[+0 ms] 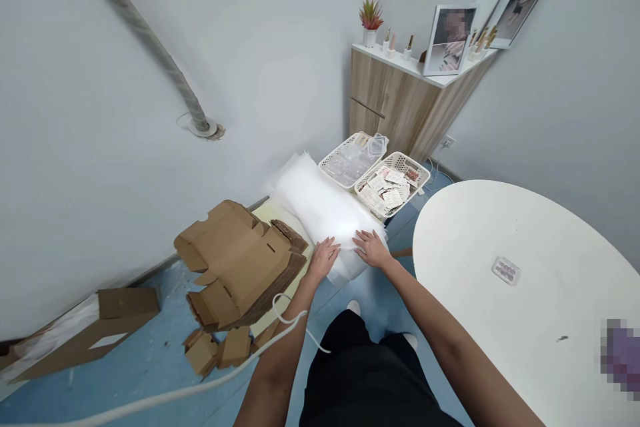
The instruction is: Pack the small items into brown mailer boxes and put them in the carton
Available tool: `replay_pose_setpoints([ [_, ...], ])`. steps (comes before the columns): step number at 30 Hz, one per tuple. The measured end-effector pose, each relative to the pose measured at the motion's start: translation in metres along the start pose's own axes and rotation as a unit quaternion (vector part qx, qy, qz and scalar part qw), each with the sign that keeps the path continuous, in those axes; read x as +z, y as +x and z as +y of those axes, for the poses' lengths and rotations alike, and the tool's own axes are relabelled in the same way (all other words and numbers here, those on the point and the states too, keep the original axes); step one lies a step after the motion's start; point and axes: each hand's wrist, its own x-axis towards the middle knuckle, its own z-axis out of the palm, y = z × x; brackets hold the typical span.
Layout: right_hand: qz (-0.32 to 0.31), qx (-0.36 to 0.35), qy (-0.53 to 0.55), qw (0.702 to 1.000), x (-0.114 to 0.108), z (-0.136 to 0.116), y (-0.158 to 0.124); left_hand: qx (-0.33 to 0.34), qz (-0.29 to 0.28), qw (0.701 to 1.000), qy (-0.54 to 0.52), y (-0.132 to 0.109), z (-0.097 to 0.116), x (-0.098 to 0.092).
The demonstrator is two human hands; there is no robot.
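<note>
A stack of thin white translucent sheets [320, 197] lies in the middle, beside flattened brown cardboard boxes [250, 260]. My left hand [324, 259] rests on the near left part of the sheets, its fingers spread. On the near right part lies my right hand [372, 249], also with fingers apart. Neither hand is closed on anything. Just beyond the sheets are two white baskets: one basket [323, 165] holds clear plastic cases, and the other basket [425, 177] holds small printed packets.
A round white table [465, 233] at the right bears a small clear case [506, 270]. Small folded boxes [235, 347] and a large carton [125, 303] are on the floor at left. A white cable [200, 387] crosses near my left arm. Behind stands a wooden cabinet [395, 100].
</note>
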Motion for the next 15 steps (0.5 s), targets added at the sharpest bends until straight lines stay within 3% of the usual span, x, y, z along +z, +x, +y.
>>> replay_pose_setpoints([
  [7,-0.012,0.042,0.043,0.998,0.001,-0.031,-0.007,-0.051,-0.009,0.996,-0.074,0.009,0.011,-0.010],
  [15,0.046,0.065,0.035,0.996,0.005,-0.055,-0.002,-0.019,0.117,0.989,-0.091,0.007,0.018,-0.017],
])
